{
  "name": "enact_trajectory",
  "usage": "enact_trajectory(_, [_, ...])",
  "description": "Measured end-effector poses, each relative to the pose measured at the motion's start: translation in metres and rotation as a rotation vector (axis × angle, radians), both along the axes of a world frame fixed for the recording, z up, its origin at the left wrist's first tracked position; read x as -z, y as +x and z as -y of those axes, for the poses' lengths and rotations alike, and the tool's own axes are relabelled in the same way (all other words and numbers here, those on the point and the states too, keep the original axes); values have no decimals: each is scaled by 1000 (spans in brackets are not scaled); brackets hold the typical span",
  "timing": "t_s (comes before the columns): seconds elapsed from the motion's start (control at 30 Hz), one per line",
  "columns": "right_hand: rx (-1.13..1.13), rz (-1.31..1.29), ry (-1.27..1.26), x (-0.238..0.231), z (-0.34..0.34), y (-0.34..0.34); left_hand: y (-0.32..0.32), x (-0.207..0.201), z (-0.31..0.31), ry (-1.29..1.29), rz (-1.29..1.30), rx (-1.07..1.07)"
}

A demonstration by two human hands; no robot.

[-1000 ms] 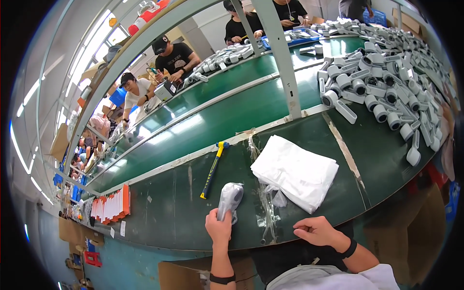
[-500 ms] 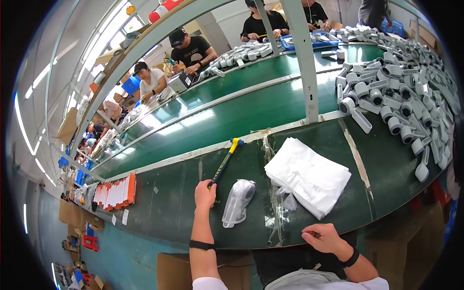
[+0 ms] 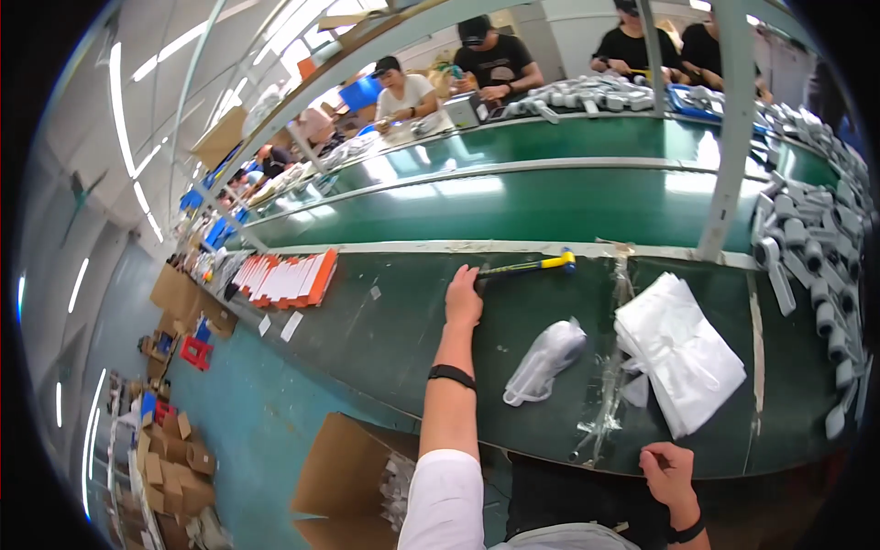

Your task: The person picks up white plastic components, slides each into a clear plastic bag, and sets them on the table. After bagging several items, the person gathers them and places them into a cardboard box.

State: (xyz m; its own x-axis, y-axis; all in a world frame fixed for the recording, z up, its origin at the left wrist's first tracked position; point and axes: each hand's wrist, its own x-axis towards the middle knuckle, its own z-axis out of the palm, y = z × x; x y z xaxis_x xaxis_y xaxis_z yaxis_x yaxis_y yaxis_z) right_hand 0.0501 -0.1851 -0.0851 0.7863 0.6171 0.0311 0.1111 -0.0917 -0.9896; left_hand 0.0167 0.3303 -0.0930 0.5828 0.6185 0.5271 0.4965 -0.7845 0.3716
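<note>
My left hand (image 3: 464,298) reaches across the dark green bench (image 3: 394,344) with its fingers closed round the handle end of a hammer (image 3: 518,269). The hammer lies sideways near the bench's far edge, its yellow and blue head pointing right. Between my arms rests a grey part in a clear plastic bag (image 3: 545,360), touched by neither hand. To its right is a stack of white plastic bags (image 3: 683,357). My right hand (image 3: 669,472) is loosely curled at the bench's near edge, below that stack, and nothing shows in it.
Orange and white flat boxes (image 3: 286,278) stand in a row on the left. Grey plastic parts (image 3: 816,247) are heaped at the far right. A white metal post (image 3: 729,137) rises behind the bench. Beyond the green conveyor (image 3: 587,203), several people work. An open carton (image 3: 353,467) sits below.
The view has turned left. My left hand has moved toward the far edge, and the hammer has swung from pointing away to lying crosswise. My right hand stays curled near the edge.
</note>
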Motion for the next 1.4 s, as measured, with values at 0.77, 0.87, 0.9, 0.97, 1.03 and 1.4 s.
enact_trajectory(0.77, [15,106,24,-5,0,5,-80,-33,196,-398,-92,70])
enact_trajectory(0.87, [-12,108,20,-5,-4,4,-101,-39,170,-287,-20,-190])
enact_trajectory(0.9, [-37,115,4,-8,-6,5,-114,-33,155,-219,2,-219])
enact_trajectory(0.97, [-71,125,-10,-7,-9,5,-130,-31,139,-234,-43,-320])
enact_trajectory(1.03, [-75,122,7,-9,-5,2,-142,-3,119,-70,-1,-267])
enact_trajectory(1.4, [734,520,-62,-55,164,78,-104,-91,203,729,62,74])
